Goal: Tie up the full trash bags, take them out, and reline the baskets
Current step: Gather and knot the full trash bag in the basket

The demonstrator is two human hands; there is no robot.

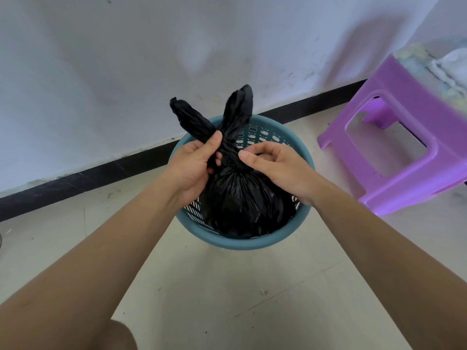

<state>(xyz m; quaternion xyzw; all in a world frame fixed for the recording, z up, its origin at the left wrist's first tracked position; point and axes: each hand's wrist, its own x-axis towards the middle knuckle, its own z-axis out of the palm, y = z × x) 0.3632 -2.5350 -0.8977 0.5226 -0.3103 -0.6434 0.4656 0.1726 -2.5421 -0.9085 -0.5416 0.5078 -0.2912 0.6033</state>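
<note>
A scuffed white wall (pixel 126 59) is rising beyond both hands, a black baseboard (pixel 75 180) running along its foot. A pale tiled floor (pixel 227 299) is spreading beneath the forearms. A purple plastic stool (pixel 409 137) is standing right of the right hand (pixel 278 168), apart from it. A teal perforated basket (pixel 242 242) is sitting on the floor directly under the hands. A full black trash bag (pixel 240 198) is sitting inside it, its gathered neck rising between the hands. The left hand (pixel 192 168) is gripping the left twisted end (pixel 189 117), thumb lying over it. The right hand, fingers curled, is pinching the neck where the ends are crossing. The hands are working close together, only the neck between them. The right twisted end (pixel 238 107) is sticking up free beyond the fingers
</note>
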